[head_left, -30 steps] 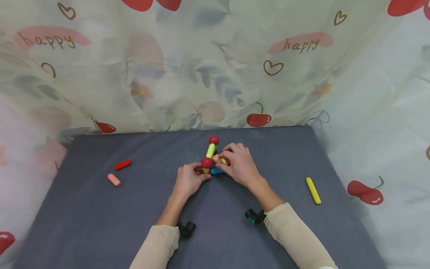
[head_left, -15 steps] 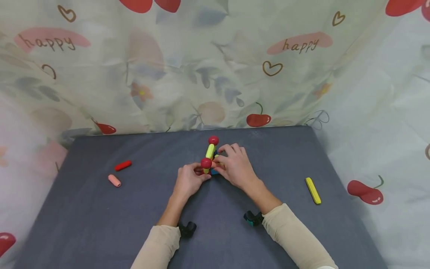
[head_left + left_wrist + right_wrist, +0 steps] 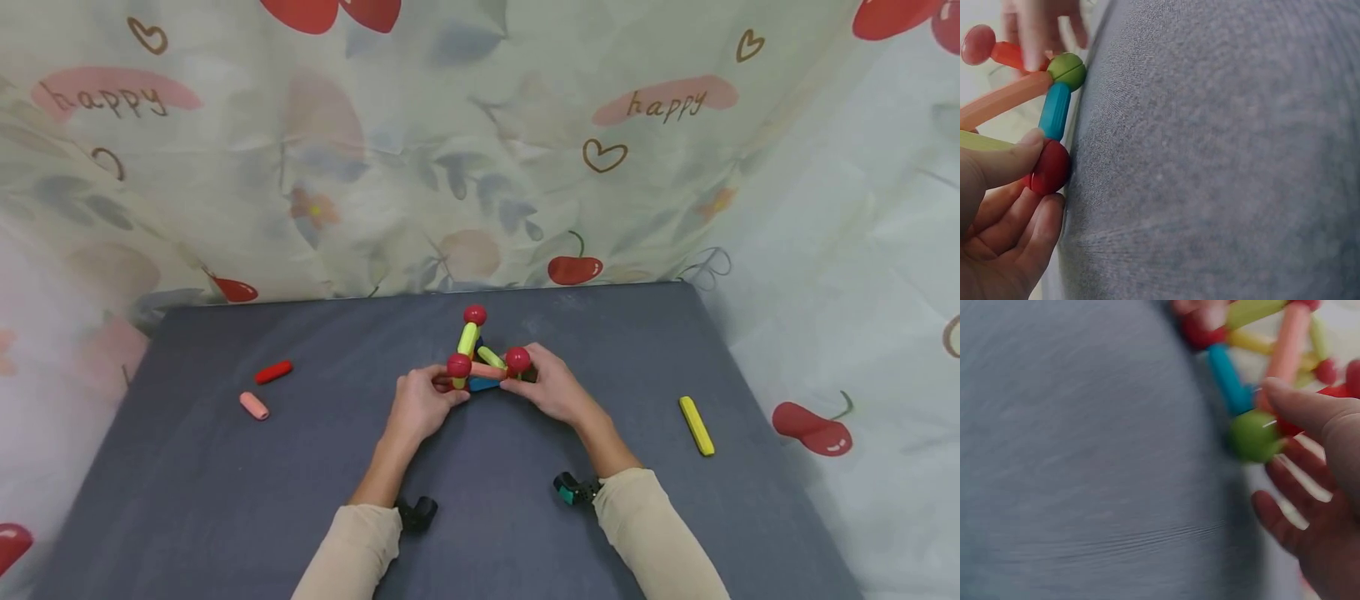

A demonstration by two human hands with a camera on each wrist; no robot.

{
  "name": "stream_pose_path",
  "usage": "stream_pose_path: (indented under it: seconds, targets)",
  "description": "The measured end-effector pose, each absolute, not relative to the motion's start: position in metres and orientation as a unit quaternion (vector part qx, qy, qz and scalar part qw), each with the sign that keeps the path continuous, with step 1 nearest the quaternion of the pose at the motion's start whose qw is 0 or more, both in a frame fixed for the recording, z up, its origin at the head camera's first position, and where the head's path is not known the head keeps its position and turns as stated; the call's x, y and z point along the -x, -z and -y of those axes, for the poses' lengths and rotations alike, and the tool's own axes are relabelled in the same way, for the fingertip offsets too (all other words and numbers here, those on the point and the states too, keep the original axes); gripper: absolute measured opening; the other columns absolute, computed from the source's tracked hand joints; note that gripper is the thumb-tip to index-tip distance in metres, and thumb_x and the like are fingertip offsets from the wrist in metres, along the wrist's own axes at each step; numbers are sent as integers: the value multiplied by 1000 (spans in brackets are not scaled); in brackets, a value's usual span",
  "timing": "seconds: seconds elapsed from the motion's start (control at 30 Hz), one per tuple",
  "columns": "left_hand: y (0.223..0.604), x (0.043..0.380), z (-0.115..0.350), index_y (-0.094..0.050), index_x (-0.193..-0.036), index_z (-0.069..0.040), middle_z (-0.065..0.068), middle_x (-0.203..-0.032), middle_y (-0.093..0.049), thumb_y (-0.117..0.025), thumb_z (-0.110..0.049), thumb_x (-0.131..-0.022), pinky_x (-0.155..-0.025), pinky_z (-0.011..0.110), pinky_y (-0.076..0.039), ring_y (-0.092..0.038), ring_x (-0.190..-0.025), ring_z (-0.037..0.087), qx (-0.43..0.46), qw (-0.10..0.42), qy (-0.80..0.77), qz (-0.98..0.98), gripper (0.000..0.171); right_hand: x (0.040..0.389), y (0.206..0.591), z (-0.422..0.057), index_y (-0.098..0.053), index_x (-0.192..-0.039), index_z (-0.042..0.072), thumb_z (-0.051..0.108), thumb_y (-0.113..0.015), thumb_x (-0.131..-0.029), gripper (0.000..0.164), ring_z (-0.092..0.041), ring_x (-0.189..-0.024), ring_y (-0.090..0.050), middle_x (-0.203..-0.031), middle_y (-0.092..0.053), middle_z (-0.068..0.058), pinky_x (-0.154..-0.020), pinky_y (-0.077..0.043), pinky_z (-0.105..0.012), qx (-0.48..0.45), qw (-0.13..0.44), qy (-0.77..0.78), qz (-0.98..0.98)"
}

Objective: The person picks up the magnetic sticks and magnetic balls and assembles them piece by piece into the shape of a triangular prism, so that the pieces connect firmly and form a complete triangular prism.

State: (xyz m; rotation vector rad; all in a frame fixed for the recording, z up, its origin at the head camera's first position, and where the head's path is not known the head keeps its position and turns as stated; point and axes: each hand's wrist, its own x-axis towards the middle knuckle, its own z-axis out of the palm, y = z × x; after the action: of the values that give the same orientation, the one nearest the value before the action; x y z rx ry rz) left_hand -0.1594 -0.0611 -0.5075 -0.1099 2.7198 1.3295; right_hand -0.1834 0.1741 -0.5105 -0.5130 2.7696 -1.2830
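Note:
A magnetic stick-and-ball frame of coloured sticks stands between both hands on the table. My left hand (image 3: 426, 405) pinches a red ball (image 3: 1052, 167) at its lower left corner, thumb above and fingers below. A blue stick (image 3: 1055, 111) links that ball to a green ball (image 3: 1067, 71). From the upper red ball (image 3: 459, 365) a pink stick (image 3: 487, 371) slopes down to the green ball. My right hand (image 3: 553, 385) is beside the green ball, its thumb at the pink stick's lower end and its fingers loosely extended (image 3: 1297, 481). A red stick (image 3: 1009, 55) with another red ball rises there.
To the left lie a loose red stick (image 3: 273, 372) and a short pink stick (image 3: 254, 406). A yellow stick (image 3: 697, 426) lies far right. Patterned cloth (image 3: 420, 167) hangs behind the dark grey table (image 3: 480, 517).
The pink stick, earlier in my right fingers, now spans the frame from the upper red ball. My right hand has shifted right and slightly down, uncovering the right red ball. My left hand stays put.

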Motion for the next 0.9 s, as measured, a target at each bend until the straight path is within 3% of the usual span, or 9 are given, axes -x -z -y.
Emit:
stream_pose_path:
  seconds: [0.13, 0.33, 0.47, 0.6, 0.67, 0.77, 0.83, 0.9]
  targets:
    - [508, 159, 62, -73, -122, -10, 8, -110, -78, -84, -28, -85, -85, 40, -61, -74, -94, 20, 20, 48, -442, -895, 43, 189, 529, -178, -77, -108, 18, 30, -78, -91, 21, -17, -97, -62, -113, -66, -2, -86, -53, -31, 161, 19, 450, -878]
    - [496, 151, 98, -67, -134, -17, 5, -127, -72, -85, -30, -84, -89, 40, -61, -72, -104, 21, 5, 47, -454, -890, 55, 194, 529, -174, -78, -103, 22, 30, -79, -91, 15, -16, -99, -62, -110, -66, 1, -90, -53, -37, 148, 31, 471, -869]
    - [484, 146, 160, -65, -136, -17, 6, -129, -71, -82, -30, -88, -89, 31, -59, -70, -112, 23, 20, -18, -448, -894, 53, 195, 527, -173, -78, -101, 22, 29, -79, -90, 13, -16, -99, -62, -108, -66, 1, -91, -52, -37, 147, 32, 470, -870]
    - [482, 140, 232, -66, -134, -16, 9, -127, -72, -79, -31, -90, -79, 15, -49, -67, -111, 23, 125, -103, -409, -898, 48, 194, 527, -174, -78, -101, 22, 31, -79, -90, 14, -16, -97, -62, -107, -66, 1, -90, -52, -36, 143, 33, 468, -871]
    - [485, 137, 258, -63, -138, -14, 14, -131, -67, -77, -32, -92, -80, 19, -48, -67, -110, 27, 190, -110, -391, -894, 52, 194, 528, -174, -78, -101, 22, 32, -79, -90, 15, -16, -96, -61, -107, -66, 1, -89, -52, -36, 141, 30, 467, -873]
    - [492, 133, 285, -57, -144, -7, 23, -137, -59, -76, -33, -93, -93, 41, -49, -62, -116, 36, 254, -82, -370, -890, 61, 193, 529, -175, -77, -102, 21, 32, -79, -90, 17, -15, -94, -60, -106, -66, 2, -86, -52, -34, 139, 29, 462, -875]
    - [497, 130, 294, -52, -147, -4, 25, -140, -55, -75, -32, -93, -104, 54, -44, -56, -125, 41, 280, -52, -369, -885, 65, 192, 531, -175, -77, -102, 21, 33, -79, -90, 17, -14, -92, -59, -106, -66, 2, -84, -51, -31, 139, 31, 458, -877]
    - [500, 129, 298, -49, -148, -1, 27, -140, -57, -74, -32, -93, -109, 58, -39, -50, -130, 42, 296, -34, -365, -882, 68, 190, 533, -175, -77, -103, 22, 33, -79, -90, 17, -14, -90, -59, -104, -66, 2, -82, -51, -29, 143, 36, 457, -877]
